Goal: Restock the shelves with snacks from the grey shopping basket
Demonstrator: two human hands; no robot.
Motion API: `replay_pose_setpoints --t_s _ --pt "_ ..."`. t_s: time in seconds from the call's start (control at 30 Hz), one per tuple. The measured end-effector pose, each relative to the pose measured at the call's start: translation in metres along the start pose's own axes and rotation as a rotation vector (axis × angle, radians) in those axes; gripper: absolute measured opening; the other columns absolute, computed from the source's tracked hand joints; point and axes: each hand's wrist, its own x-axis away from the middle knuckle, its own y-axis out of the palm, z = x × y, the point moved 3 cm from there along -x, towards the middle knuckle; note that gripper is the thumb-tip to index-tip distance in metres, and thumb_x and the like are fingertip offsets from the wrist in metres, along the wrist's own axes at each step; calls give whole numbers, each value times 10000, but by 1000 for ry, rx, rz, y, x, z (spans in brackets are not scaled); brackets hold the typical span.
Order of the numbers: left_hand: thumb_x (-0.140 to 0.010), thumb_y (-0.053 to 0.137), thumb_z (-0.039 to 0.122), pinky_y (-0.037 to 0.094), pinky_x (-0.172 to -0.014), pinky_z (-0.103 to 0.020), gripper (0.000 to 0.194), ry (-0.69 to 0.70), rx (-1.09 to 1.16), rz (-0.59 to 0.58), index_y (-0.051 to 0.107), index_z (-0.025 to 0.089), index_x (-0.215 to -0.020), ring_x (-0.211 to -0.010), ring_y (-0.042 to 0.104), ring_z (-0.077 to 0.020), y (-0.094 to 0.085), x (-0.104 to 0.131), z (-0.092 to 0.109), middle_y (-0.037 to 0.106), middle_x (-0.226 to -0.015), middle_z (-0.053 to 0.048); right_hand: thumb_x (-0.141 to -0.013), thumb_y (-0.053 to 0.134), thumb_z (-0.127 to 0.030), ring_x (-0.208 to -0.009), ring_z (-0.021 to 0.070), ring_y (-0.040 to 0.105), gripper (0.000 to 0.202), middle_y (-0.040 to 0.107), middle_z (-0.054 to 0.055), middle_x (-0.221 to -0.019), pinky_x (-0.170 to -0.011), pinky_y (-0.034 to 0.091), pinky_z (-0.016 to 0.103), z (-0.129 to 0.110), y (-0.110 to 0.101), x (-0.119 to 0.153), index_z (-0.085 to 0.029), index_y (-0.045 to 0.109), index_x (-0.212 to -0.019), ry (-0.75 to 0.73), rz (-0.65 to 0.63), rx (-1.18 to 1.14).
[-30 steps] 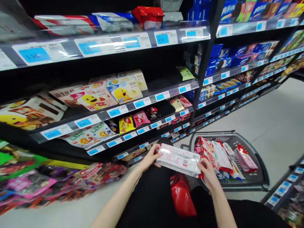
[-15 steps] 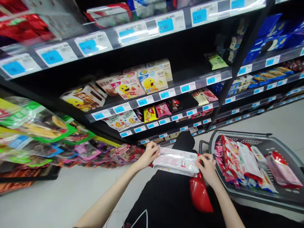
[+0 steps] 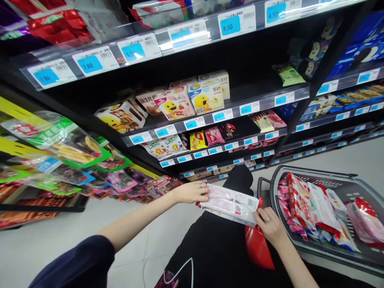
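A long white and pink snack packet (image 3: 229,204) with a barcode and red ends is stretched between my two hands above my lap. My left hand (image 3: 193,192) grips its left end, fingers closed over the edge. At the right end, my right hand (image 3: 270,226) pinches the packet near its red tip. Below that hand a glossy red object (image 3: 258,248) lies against my dark clothing; I cannot make out what it is. To the right stands a grey shopping basket (image 3: 360,184) holding several snack packets, among them a red and white packet (image 3: 300,200).
Shelves ahead carry boxed snacks (image 3: 175,102), small packets (image 3: 198,140) and price labels (image 3: 231,26). Bagged snacks (image 3: 81,148) hang at the left, jutting toward me. A white cable (image 3: 192,268) and part of a phone-like object (image 3: 166,280) show at the bottom.
The view has shifted, so the shelves sit further right. My left hand has turned palm-down over the packet's left end, and the packet tilts lower at its right. Both hands still hold it.
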Motion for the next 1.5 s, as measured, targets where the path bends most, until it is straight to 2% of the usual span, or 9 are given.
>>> replay_pose_setpoints --t_s 0.3,0.5,0.7,0.8,0.9,1.1,1.27,1.37,1.5 --pt "-896 348 175 379 -674 -282 227 32 -99 28 563 235 -937 -671 486 -157 -1 -6 -1 561 -858 -64 -870 410 -83 -839 218 602 291 656 95 -896 -761 514 405 9 0 12 -226 644 -966 -154 30 69" --pt "-881 356 142 370 -875 -334 301 -36 -65 58 565 243 -1074 -963 508 -202 -2 -1 10 599 -1000 -94 -861 400 -41 -888 233 572 385 625 124 -954 -787 502 412 1 1 15 -158 526 -1204 -146 101 56" --pt "-888 381 328 91 -1093 -484 504 -233 2 89 328 188 -1369 -1317 261 -270 13 -23 57 410 -1381 -84 -833 385 -26 -860 223 542 413 585 105 -897 -740 498 398 -8 2 11 -214 581 -1146 10 99 -106" --pt "-866 406 459 38 -1097 -509 607 -264 13 86 296 174 -1390 -1340 201 -303 19 -33 75 342 -1422 -92 -843 425 -115 -870 221 539 249 573 86 -898 -749 480 393 -6 9 13 -208 625 -957 261 186 -337" --pt "-896 377 390 -10 -1096 -517 509 -389 101 132 337 219 -1373 -1343 209 -275 21 -32 71 377 -1405 -60 -824 510 -297 -723 189 539 123 547 36 -771 -649 462 334 3 30 17 -197 568 -783 741 267 -565" --pt "-870 433 331 172 -1088 -456 418 -904 696 574 482 249 -1277 -1359 155 -278 39 -10 35 246 -1469 -51 -557 752 -440 -684 190 590 434 606 -6 -760 -601 475 303 3 58 20 -222 542 -868 1395 451 -1381" --pt "-724 644 264 502 -773 -344 463 -1047 1612 753 547 131 -1157 -905 624 -246 67 -2 24 644 -1037 -133 -557 792 -379 -800 238 636 433 675 39 -816 -636 501 317 -2 46 11 -185 612 -900 1396 293 -1764" --pt "-726 650 248 523 -565 -294 283 -1067 1896 829 603 98 -962 -588 617 -167 73 1 22 659 -718 -71 -517 819 -359 -817 238 638 396 679 20 -779 -658 511 304 0 48 11 -189 625 -818 1371 356 -1714" --pt "-712 645 126 504 -495 -221 203 -1034 1979 944 611 98 -910 -520 592 -118 78 0 20 653 -675 -38 -564 790 -399 -849 234 634 381 681 30 -839 -685 523 304 -1 50 11 -186 631 -837 1328 460 -1645"
